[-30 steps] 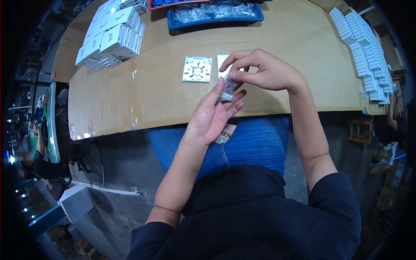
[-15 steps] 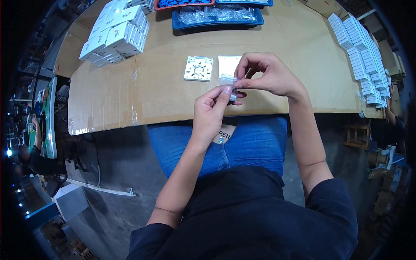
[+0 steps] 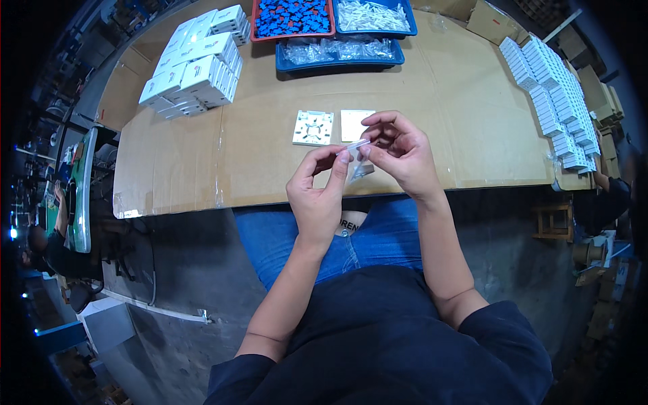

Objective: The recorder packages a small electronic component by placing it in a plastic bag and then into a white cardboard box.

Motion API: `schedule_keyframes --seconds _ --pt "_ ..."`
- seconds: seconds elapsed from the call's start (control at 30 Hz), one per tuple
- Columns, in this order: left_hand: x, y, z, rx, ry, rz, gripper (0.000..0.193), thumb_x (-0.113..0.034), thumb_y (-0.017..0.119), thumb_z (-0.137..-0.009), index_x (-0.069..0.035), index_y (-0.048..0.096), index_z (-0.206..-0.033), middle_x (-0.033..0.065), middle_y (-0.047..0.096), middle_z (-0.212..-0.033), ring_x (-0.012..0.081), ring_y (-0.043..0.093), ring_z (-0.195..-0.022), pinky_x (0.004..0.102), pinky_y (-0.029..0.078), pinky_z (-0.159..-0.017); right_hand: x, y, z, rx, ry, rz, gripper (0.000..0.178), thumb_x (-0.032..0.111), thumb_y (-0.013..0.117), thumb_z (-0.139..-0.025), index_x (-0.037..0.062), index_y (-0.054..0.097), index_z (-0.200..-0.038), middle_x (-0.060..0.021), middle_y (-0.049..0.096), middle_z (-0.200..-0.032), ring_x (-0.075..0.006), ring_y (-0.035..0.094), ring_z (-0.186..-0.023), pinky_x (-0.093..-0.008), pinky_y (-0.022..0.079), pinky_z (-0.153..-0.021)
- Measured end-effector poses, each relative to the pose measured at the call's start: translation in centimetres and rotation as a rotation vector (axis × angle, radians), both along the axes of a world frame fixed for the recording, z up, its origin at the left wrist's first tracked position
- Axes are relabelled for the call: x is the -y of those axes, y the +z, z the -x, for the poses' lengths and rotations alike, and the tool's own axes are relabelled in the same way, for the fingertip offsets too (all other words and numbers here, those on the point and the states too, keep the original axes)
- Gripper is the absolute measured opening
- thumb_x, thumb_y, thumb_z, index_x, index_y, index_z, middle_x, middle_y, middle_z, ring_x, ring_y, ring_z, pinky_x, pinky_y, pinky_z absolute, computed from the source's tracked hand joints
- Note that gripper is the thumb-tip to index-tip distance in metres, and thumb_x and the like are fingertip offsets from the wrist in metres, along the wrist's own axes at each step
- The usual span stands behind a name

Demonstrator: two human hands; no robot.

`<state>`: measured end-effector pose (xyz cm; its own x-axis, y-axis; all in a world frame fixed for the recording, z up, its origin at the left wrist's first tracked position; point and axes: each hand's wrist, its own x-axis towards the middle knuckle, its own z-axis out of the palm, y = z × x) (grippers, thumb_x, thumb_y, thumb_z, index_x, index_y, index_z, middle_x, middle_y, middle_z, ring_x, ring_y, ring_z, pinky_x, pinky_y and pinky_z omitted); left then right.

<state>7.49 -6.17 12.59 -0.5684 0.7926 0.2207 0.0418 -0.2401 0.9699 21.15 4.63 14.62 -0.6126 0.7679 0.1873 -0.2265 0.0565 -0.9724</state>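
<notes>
A small clear plastic bag hangs between my two hands, over the front part of the table. Its upper edge is pinched by my left hand, thumb against forefinger. At the other end of that edge, my right hand grips the bag with thumb and fingers. Something small and greyish shows low in the bag, too small to name. Beyond my hands lies a white square plastic plate with dark slots around its middle. A plain white square piece lies beside it, partly covered by my right hand.
White boxes are stacked at the far left, and more small white boxes on the right. At the back stand a red tray of blue pieces, a blue tray of white sticks and another blue tray of clear bags.
My hands have drawn slightly apart, and the bag now hangs stretched between them. The right hand's fingers have spread more. The view has shifted, showing more of the trays.
</notes>
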Motion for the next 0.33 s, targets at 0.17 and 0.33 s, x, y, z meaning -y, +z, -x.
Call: schedule_keyframes --seconds 0.17,0.33 --pt "-0.2 -0.1 0.3 0.097 0.029 -0.012 0.017 -0.013 0.073 -0.1 0.001 0.073 -0.11 0.0075 0.076 -0.099 0.0134 0.07 -0.095 0.0294 0.054 -0.089 -0.3 -1.1 0.5 -0.008 0.031 0.121 0.024 0.0 0.076 -0.093 -0.0031 0.068 -0.116 -0.0077 0.074 -0.106 -0.0112 0.071 -0.095 -0.0262 0.059 -0.084" --pt "-0.3 -1.4 1.0 -0.007 -0.001 0.032 0.018 -0.011 0.072 -0.101 0.002 0.07 -0.114 0.0068 0.074 -0.105 0.0122 0.069 -0.098 0.0257 0.054 -0.09 -1.5 -3.7 0.4 0.08 0.063 0.125 0.019 0.005 0.075 -0.096 -0.0002 0.071 -0.113 -0.0077 0.075 -0.105 -0.0125 0.072 -0.098 -0.0256 0.058 -0.089"
